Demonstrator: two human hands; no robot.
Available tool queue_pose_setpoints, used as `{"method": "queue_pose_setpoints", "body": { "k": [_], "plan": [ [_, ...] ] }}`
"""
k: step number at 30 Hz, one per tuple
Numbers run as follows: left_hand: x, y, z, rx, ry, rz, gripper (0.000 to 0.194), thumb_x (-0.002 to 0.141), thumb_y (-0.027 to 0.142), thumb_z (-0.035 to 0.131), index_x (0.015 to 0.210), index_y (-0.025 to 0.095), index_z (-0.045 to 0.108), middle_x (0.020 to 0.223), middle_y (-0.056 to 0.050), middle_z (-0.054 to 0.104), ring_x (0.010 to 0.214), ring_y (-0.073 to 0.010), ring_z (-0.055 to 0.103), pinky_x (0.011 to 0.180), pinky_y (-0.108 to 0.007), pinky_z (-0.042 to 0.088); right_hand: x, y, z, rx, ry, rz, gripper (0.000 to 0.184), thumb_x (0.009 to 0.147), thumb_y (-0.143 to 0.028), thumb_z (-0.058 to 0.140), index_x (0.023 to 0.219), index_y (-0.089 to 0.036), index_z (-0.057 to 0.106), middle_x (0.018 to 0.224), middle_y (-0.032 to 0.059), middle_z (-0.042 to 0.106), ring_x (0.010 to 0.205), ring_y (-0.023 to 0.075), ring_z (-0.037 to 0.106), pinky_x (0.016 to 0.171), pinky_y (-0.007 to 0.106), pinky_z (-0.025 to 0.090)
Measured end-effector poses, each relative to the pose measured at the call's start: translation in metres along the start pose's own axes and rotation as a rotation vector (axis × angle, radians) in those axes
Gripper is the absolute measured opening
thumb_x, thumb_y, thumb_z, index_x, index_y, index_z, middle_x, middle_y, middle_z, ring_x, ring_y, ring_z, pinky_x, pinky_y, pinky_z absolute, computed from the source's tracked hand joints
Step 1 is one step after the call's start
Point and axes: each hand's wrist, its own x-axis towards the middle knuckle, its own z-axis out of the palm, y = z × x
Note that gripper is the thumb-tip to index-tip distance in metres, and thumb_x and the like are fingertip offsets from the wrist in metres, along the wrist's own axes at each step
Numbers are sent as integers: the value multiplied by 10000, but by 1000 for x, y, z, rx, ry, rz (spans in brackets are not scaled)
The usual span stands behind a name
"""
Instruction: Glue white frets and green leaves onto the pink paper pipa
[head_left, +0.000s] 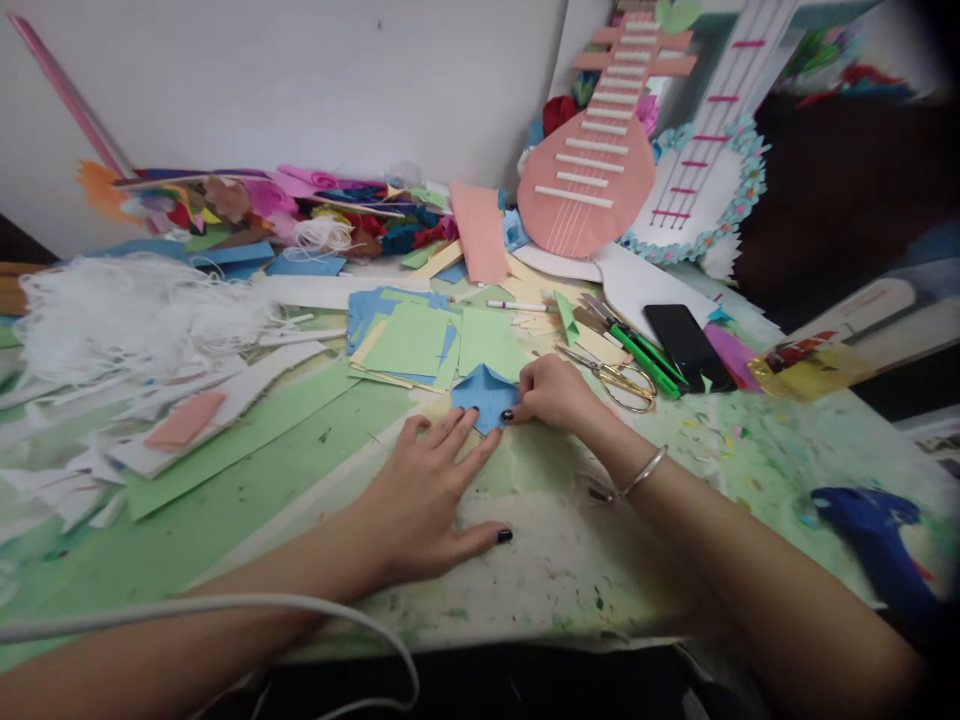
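Note:
A small folded piece of blue paper point(480, 392) lies on the table in front of me, its far edge raised to a point. My left hand point(439, 490) lies with fingers stretched out, the fingertips pressing on the paper's near left part and the thumb spread away. At the paper's right edge, my right hand point(553, 392) is closed, thumb against curled fingers, gripping the corner. Just beyond the blue paper are light green paper squares point(409, 338) stacked over blue and cream sheets. Gold-handled scissors point(626, 380) rest close to my right wrist.
White string point(142, 310) is heaped at the left beside paper scraps. A black phone point(688, 345) and green pens point(643, 358) lie to the right, with a blue glue gun point(874, 530) nearer. A pink paper lute point(589, 185) leans at the back. A white cable point(300, 603) crosses my left forearm.

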Motion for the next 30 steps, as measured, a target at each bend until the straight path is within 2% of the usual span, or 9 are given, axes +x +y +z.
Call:
{"method": "queue_pose_setpoints", "body": {
  "k": [4, 10, 13, 16, 18, 21, 24, 27, 30],
  "plan": [
    [-2, -1, 2, -2, 32, 3, 775, 767, 627, 453, 1387, 174, 345, 1412, -223, 362, 1282, -385, 337, 958, -554, 249, 9, 10, -7, -33, 77, 8, 157, 497, -239, 736, 547, -169, 605, 524, 6, 547, 556, 147, 499, 479, 240, 282],
    [-2, -1, 4, 5, 38, 1, 764, 759, 628, 468, 1374, 184, 372, 1405, -237, 359, 1273, -400, 340, 944, -576, 262, 6, 13, -5, 51, 94, -62, 106, 523, -137, 686, 614, -148, 634, 582, 11, 585, 590, 141, 514, 498, 224, 309],
    [-1, -4, 2, -38, 57, 16, 666, 801, 586, 447, 1346, 205, 419, 1378, -219, 401, 1259, -383, 362, 929, -583, 295, -1, 18, -3, 149, 109, -96, 167, 622, -179, 658, 782, -133, 666, 645, 2, 609, 579, 117, 523, 510, 203, 352],
    [2, -14, -1, -192, 109, 9, 556, 859, 474, 430, 1338, 191, 431, 1338, -172, 475, 1229, -309, 427, 952, -519, 346, -9, 20, 3, 215, 195, -140, 282, 767, -192, 543, 1027, -140, 638, 777, 22, 627, 635, 111, 532, 593, 211, 400],
    [6, -24, -5, -370, 164, -43, 511, 877, 402, 428, 1319, 146, 451, 1251, -145, 569, 1133, -243, 532, 934, -423, 414, -13, 15, 8, 213, 255, -239, 316, 806, -197, 525, 1103, -162, 628, 877, 47, 620, 709, 123, 536, 683, 237, 415],
    [12, -43, -10, -517, 256, -135, 422, 869, 380, 455, 1193, 138, 574, 1077, -102, 678, 956, -201, 638, 840, -338, 492, -16, 7, 14, 90, 237, -487, 258, 774, -211, 617, 1018, -170, 694, 945, 86, 590, 819, 166, 536, 782, 280, 406],
    [20, -59, -9, -396, 284, -88, 455, 813, 401, 544, 1187, 143, 575, 1160, -118, 640, 1058, -235, 600, 896, -373, 469, -14, 3, 16, -35, 168, -576, 173, 740, -194, 664, 898, -179, 734, 931, 93, 572, 859, 193, 540, 803, 302, 404],
    [29, -68, -4, -227, 139, 76, 535, 827, 388, 531, 1296, 137, 467, 1316, -147, 518, 1258, -268, 432, 997, -447, 371, -10, 7, 17, -13, 153, -562, 174, 727, -211, 687, 894, -200, 737, 923, 81, 565, 843, 192, 554, 795, 311, 417],
    [38, -70, 2, -94, 75, 162, 435, 887, 364, 435, 1261, 152, 504, 1309, -137, 526, 1307, -280, 359, 1027, -519, 287, -11, 11, 19, 98, 175, -581, 203, 743, -233, 684, 941, -206, 721, 948, 79, 565, 853, 184, 559, 795, 309, 424]
  ]
}}
